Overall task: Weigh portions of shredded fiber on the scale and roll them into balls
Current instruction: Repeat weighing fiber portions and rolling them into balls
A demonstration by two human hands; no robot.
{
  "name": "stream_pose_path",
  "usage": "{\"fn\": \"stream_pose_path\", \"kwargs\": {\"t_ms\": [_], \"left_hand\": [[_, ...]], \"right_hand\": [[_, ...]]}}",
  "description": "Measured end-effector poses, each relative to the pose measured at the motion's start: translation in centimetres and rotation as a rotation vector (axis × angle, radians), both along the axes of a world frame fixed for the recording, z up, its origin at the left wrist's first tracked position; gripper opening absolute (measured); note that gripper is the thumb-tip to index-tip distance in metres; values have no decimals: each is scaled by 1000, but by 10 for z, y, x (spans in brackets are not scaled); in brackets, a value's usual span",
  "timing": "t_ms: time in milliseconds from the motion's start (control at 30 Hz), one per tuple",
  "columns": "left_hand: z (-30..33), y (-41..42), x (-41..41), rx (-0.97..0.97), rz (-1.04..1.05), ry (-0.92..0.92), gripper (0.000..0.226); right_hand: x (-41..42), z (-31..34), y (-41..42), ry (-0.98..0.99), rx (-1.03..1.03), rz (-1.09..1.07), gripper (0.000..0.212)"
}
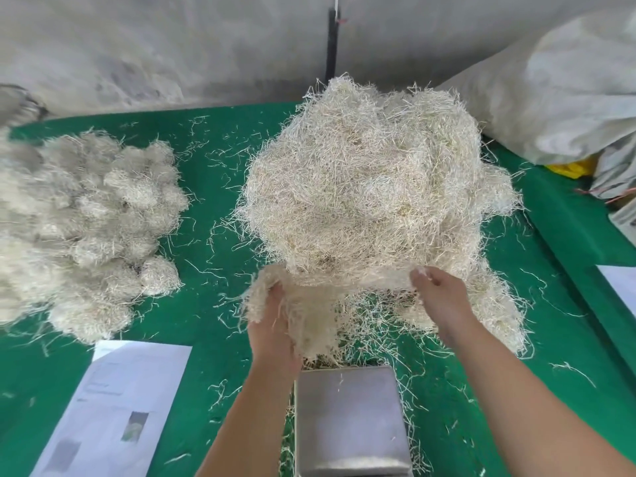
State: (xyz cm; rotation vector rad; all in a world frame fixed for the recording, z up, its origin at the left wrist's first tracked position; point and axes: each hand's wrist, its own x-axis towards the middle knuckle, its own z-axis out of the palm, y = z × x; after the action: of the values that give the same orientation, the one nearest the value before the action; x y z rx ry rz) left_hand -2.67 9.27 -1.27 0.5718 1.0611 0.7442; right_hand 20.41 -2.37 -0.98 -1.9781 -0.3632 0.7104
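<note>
Stretching a fiber tuft sideways between left hand and right hand

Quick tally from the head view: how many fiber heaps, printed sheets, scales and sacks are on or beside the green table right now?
Fiber heaps: 2, the loose pile and the rolled balls
Printed sheets: 2, near left and right edge
Scales: 1
Sacks: 1
Total: 6
</note>
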Motion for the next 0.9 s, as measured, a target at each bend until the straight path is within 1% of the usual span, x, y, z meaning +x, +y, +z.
{"fn": "stream_pose_path", "kwargs": {"t_ms": [67,133,167,200,233,267,300,333,367,400,433,500,533,600,633,667,700,733,767,833,867,900], "left_hand": [[0,5,-12,-2,11,-17,26],[-1,7,-19,-5,23,-19,33],[0,8,-22,-15,31,-21,31],[-2,10,-26,-31,33,-56,26],[-2,13,-29,-47,43,-89,24],[-2,14,-32,-49,42,-125,22],[1,14,-32,-54,27,-144,21],[2,12,-30,-44,3,-156,36],[3,8,-26,-40,-30,-142,55],[5,3,-21,-27,-53,-141,64],[8,-2,-16,-10,-77,-139,62],[10,-10,-9,15,-131,-124,48],[10,-13,-5,10,-143,-114,44],[12,-19,0,-14,-133,-117,34],[12,-20,1,-6,-128,-126,26],[14,-20,3,2,-130,-141,13],[17,-20,5,-7,-128,-144,10],[16,-19,7,-32,-120,-151,26],[17,-19,8,-61,-127,-177,36],[23,-21,10,-87,-148,-259,39],[27,-23,12,-84,-143,-286,40],[30,-27,16,-82,-122,-291,41]], "right_hand": [[13,-2,-1,119,-50,-97,48],[26,-2,2,231,-67,-190,36],[33,-1,5,276,-45,-277,30],[38,-2,8,303,-16,-355,29],[41,-3,12,292,8,-372,36],[40,-2,15,251,-8,-294,49],[35,-1,19,199,-51,-147,64],[28,-1,22,155,-103,20,75],[21,-3,24,128,-143,164,82],[14,-3,26,100,-176,275,83],[10,-4,27,49,-200,355,78],[4,-4,30,-110,-272,462,59],[2,-2,30,-224,-338,518,51],[1,5,28,-524,-467,620,43],[1,9,27,-680,-489,643,41],[1,16,24,-812,-493,652,40],[0,25,21,-892,-482,645,40],[1,34,18,-914,-465,621,41],[2,45,16,-901,-438,581,43],[1,63,7,-861,-339,481,48],[-3,70,1,-837,-263,453,54],[-12,75,-4,-759,-175,465,64]]}}
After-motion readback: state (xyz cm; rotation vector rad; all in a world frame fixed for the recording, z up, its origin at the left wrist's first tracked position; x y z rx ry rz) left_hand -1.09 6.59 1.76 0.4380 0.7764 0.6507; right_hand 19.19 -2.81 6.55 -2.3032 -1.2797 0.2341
